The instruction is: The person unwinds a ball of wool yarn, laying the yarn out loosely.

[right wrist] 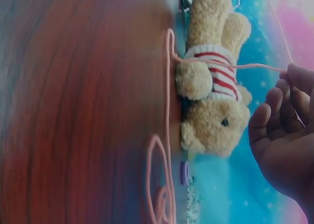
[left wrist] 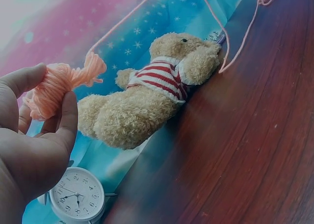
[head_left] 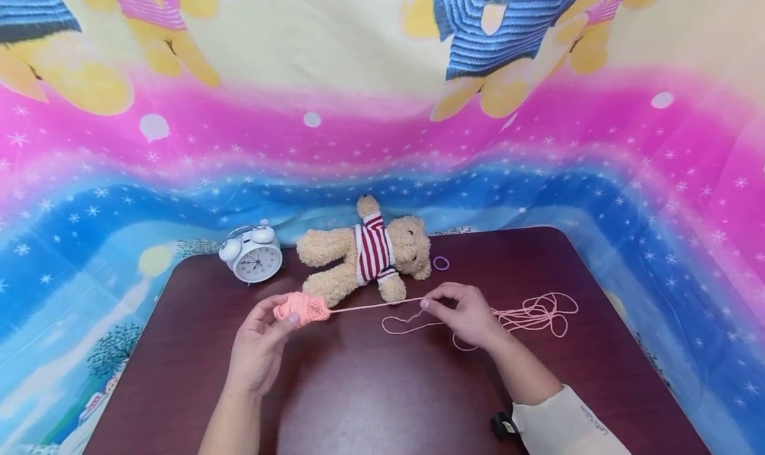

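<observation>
- The left hand (head_left: 255,349) pinches a bundle of peach yarn (head_left: 301,308) between its thumb and fingers, the fingertips closed in on both sides of it.
- The right hand (head_left: 469,317) pinches a strand of the yarn (head_left: 373,305) between thumb and forefinger; its other fingers are loosely bent, as the right wrist view shows.
- The hands are well apart, the right one nearer the loose yarn, and the strand runs almost straight between them.
- The bundle is held up off the table (head_left: 370,402), near the bear's lower foot in the head view — one end rounded and tightly wound, the other looser, with the strand leaving from that side.
- Past the right fingertips, the yarn drops to the table, makes a long bend and ends in a heap of loose loops (head_left: 538,315) to the right of the hand.
- A teddy bear (head_left: 373,256) in a red-and-white striped shirt lies just beyond the hands, head to the right, one arm pointing toward the cloth.
- A purple ring (head_left: 441,263) lies just beside the bear's head.
- A white alarm clock (head_left: 257,264) stands upright to the left, near the bear's feet.
- A patterned cloth (head_left: 358,143) — pink, blue and cream — hangs around the table.
</observation>
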The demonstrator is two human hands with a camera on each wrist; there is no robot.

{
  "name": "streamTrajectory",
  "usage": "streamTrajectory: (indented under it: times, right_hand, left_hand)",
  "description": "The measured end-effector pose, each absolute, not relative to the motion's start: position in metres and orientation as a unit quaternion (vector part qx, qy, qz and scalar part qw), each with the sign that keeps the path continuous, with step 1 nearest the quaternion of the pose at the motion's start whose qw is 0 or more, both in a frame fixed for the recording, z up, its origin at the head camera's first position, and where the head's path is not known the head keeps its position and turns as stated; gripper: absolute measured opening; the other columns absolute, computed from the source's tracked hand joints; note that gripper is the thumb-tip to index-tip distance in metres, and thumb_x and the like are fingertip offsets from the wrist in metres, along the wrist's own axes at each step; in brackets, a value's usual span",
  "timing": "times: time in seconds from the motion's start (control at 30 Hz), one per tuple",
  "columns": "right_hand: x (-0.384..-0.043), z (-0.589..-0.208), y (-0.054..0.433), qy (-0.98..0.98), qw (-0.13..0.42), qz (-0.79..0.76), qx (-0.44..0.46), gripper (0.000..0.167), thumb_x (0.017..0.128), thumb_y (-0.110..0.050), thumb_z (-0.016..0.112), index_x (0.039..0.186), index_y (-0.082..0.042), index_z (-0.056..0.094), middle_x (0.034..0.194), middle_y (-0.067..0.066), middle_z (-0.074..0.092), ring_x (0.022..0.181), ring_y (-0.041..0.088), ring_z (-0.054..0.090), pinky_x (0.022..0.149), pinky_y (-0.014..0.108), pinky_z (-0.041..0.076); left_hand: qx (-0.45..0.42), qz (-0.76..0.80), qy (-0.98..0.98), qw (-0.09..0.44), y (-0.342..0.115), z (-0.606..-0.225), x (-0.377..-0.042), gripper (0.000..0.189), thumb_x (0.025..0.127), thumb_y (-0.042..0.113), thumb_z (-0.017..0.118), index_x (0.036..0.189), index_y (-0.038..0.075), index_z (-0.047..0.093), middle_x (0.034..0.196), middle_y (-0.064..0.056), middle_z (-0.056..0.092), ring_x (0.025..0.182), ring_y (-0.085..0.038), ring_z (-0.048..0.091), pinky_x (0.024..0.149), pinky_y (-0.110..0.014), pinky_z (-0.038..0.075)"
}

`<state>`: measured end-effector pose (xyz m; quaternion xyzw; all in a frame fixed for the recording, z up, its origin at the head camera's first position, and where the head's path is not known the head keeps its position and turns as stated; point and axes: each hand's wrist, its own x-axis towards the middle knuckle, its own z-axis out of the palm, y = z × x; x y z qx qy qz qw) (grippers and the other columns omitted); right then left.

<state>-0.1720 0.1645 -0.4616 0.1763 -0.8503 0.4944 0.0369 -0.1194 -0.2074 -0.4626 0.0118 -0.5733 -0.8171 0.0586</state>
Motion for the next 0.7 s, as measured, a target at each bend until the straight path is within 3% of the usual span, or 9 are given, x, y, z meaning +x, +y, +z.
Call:
streamTrajectory:
  times: [0.7]
  right_hand:
    - [-0.173, -0.463, 0.227, -0.871, 0.06, 0.472, 0.122, 0.006, 0.095, -0.026, 0.078, 0.098, -0.021, 0.081, 0.095, -0.007, 0.077, 0.09, 0.011, 0.067, 0.078, 0.025, 0.052]
  left_hand:
    - [0.026, -0.811, -0.579, 0.078, -0.224, -0.46, -0.117, 0.033, 0.096, -0.012, 0.064, 0.126, 0.001, 0.059, 0.115, -0.004, 0.069, 0.093, -0.015, 0.069, 0.084, -0.028, 0.059]
